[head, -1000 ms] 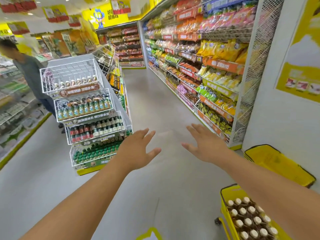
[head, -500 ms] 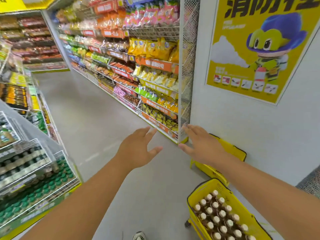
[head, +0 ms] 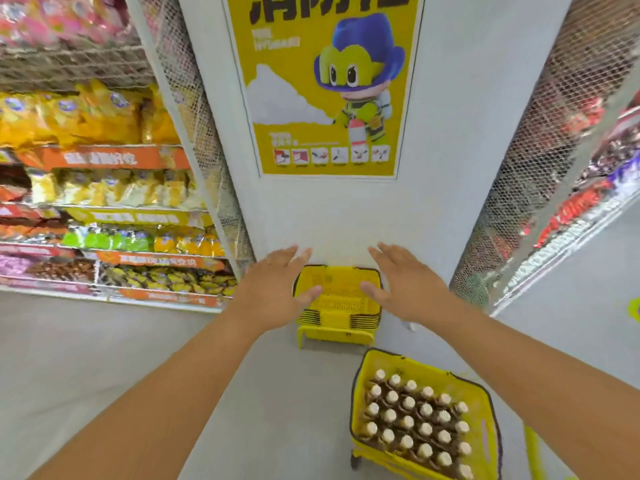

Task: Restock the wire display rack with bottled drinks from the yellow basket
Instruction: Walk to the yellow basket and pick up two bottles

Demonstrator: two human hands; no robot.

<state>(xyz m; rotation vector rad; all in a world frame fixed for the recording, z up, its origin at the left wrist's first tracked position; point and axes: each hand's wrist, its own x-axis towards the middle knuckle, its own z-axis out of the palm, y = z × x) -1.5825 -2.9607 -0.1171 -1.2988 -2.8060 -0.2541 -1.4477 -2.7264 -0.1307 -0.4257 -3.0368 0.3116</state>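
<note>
A yellow basket (head: 479,398) stands on the floor at the lower right, packed with several dark bottled drinks (head: 408,422) with white caps. My left hand (head: 273,289) and my right hand (head: 403,285) are stretched forward side by side, fingers spread, palms down, holding nothing. Both hover well above and beyond the basket, in front of a stack of empty yellow baskets (head: 337,303) against the wall. The wire display rack is out of view.
A white pillar with a yellow cartoon poster (head: 325,84) faces me. Snack shelves (head: 104,202) with a mesh end panel run along the left. Another mesh-sided shelf (head: 554,188) stands at the right. Grey floor spreads at the lower left.
The view has swung right, from the wire rack and aisle to the pillar and baskets. My hands keep the same open, outstretched pose. The full basket now lies nearer the centre.
</note>
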